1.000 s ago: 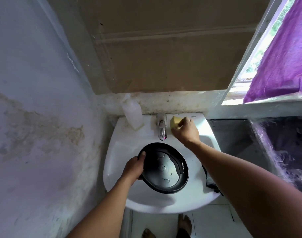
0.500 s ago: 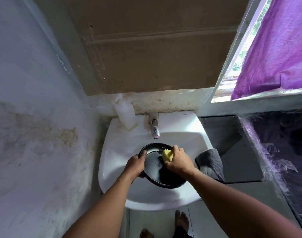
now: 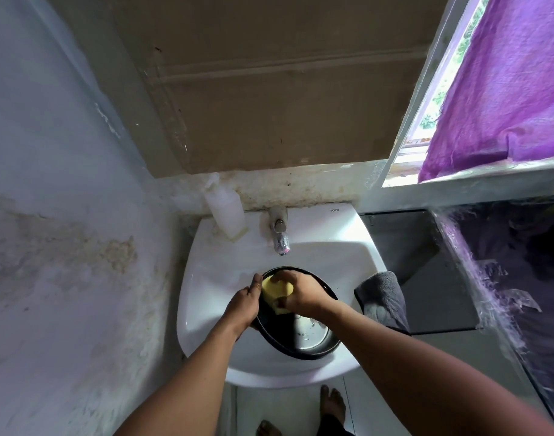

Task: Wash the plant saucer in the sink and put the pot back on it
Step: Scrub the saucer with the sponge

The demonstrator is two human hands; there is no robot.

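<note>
The saucer [image 3: 296, 325] is being held tilted in the sink [image 3: 326, 259], lower centre, its left rim gripped by the left hand [image 3: 242, 306]. The sponge [image 3: 277, 292] is being pinched by right hand [image 3: 301, 292] fingers against its upper left inside.

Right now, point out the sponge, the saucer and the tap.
sponge [image 3: 278, 288]: head view, yellow top face.
saucer [image 3: 307, 336]: head view, wet inner floor.
tap [image 3: 281, 239]: head view, chrome spout.

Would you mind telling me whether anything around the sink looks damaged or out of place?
The wall left of the sink is blotched and peeling. The soap bottle on the sink's back ledge leans against the wall. A grey cloth hangs over the sink's right rim.
</note>
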